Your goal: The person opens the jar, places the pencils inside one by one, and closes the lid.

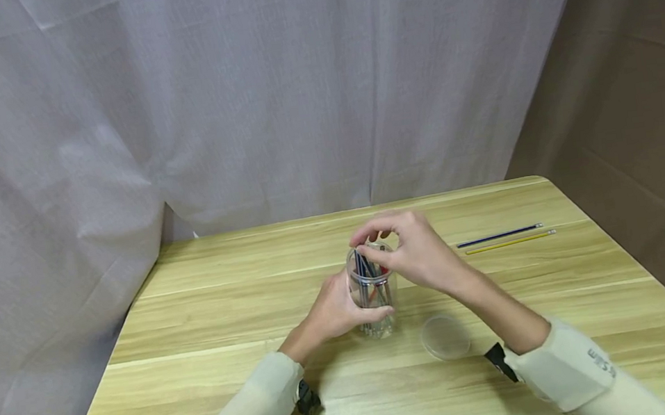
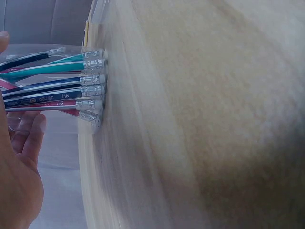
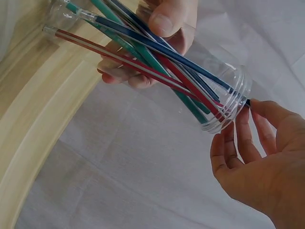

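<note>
A clear jar [image 1: 379, 332] stands on the table with several pencils in it, their eraser ends down. My left hand [image 1: 334, 307] grips the jar round its side, the thumb across the front. Over the mouth, my right hand [image 1: 416, 254] pinches the upper tip of a dark blue pencil [image 3: 200, 71] between thumb and fingers; most of that pencil is inside the jar. Red pencils [image 3: 119, 57] and teal pencils [image 2: 47, 70] lean crosswise around it. In the right wrist view, the right fingertips are right at the rim.
A round clear lid [image 1: 445, 337] lies flat in front of the jar, toward the right. Farther right, a dark blue pencil [image 1: 494, 237] and a yellow pencil [image 1: 507, 242] lie side by side on the wooden table [image 1: 204, 385]. A grey curtain [image 1: 268, 104] hangs behind the table.
</note>
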Motion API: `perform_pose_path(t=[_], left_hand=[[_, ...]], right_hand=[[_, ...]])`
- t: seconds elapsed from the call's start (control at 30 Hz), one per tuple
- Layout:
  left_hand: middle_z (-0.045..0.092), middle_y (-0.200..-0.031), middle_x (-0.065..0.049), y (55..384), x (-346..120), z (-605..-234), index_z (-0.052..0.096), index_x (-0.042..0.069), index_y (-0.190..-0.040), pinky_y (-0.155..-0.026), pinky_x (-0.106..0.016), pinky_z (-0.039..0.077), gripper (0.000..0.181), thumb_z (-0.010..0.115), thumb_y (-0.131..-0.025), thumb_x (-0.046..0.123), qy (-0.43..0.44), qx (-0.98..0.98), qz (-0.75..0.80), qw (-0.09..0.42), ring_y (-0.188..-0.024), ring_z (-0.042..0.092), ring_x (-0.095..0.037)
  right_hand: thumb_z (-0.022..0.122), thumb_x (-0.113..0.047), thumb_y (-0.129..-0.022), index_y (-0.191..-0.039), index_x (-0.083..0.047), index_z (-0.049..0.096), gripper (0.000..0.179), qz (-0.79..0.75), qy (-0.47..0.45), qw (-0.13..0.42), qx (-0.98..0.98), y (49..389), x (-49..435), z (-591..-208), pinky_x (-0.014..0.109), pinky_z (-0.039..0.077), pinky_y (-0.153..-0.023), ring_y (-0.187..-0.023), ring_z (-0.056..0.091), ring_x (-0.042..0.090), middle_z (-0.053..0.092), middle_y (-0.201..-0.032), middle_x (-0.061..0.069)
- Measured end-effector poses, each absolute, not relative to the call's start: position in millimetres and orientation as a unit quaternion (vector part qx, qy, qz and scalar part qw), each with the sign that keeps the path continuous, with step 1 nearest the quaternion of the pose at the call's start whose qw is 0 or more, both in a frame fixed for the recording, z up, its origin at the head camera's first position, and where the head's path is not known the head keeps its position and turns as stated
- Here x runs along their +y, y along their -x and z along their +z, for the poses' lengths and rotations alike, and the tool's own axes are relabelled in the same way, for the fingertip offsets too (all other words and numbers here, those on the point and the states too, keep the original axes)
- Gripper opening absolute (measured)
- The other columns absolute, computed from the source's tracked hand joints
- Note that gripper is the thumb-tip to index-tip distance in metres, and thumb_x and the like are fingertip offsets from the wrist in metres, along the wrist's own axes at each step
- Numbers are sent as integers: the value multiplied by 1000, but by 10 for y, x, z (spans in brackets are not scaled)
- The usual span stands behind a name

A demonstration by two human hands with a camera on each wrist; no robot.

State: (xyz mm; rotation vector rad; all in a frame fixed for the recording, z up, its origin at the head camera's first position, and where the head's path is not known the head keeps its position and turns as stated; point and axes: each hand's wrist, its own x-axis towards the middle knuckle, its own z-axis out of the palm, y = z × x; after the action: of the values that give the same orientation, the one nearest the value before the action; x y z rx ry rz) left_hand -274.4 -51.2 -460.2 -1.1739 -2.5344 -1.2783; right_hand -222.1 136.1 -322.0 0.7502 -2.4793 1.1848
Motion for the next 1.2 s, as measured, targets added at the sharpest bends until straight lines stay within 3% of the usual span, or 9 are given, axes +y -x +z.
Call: perform_pose_path(t=[0.13, 0.27, 0.57, 0.8, 1.03, 1.2], left_hand=[[73, -105, 8, 2747, -518, -4608, 53, 19, -143, -86, -28, 58, 79, 94, -78, 40, 384, -821, -421, 29, -93, 68, -8], [73, -108, 6, 2745, -516, -4614, 56, 17, -141, -89, -28, 58, 77, 94, -78, 39, 384, -819, -425, 25, -97, 69, -9], [73, -105, 8, 2742, -508, -4615, 61, 16, -134, -87, -27, 58, 69, 94, -78, 38, 378, -825, -419, 23, -95, 69, -8], [71, -101, 9, 2747, -517, -4616, 61, 17, -130, -82, -26, 57, 65, 93, -79, 41, 380, -829, -410, 25, -91, 67, -7], [73, -106, 6, 2745, -509, -4630, 53, 17, -146, -84, -26, 59, 81, 94, -79, 37, 388, -813, -435, 19, -93, 69, -7], [73, -107, 5, 2749, -513, -4619, 51, 17, -147, -85, -27, 59, 83, 94, -79, 39, 389, -810, -438, 20, -93, 69, -8]], right_hand=[[81, -3, -92, -100, -12, 83, 12, 400, -276, 141, -862, 2216, 1351, -3251, 43, 58, -85, -98, 70, 18, 78, -102, -3], [82, -4, -91, -102, -12, 82, 14, 386, -288, 150, -864, 2209, 1347, -3267, 47, 55, -101, -110, 71, 23, 78, -111, 1], [84, -5, -90, -105, -11, 82, 16, 367, -319, 146, -862, 2204, 1345, -3263, 48, 52, -107, -114, 71, 24, 78, -111, 0], [86, -6, -88, -106, -11, 81, 18, 322, -347, 175, -863, 2233, 1292, -3311, 47, 55, -100, -108, 72, 23, 80, -106, -2], [86, -8, -88, -96, -13, 80, 12, 321, -304, 194, -876, 2200, 1280, -3293, 41, 56, -81, -92, 69, 21, 78, -95, -4], [86, -7, -88, -98, -12, 79, 14, 320, -285, 194, -882, 2190, 1304, -3286, 36, 54, -77, -91, 65, 21, 79, -96, -2]])
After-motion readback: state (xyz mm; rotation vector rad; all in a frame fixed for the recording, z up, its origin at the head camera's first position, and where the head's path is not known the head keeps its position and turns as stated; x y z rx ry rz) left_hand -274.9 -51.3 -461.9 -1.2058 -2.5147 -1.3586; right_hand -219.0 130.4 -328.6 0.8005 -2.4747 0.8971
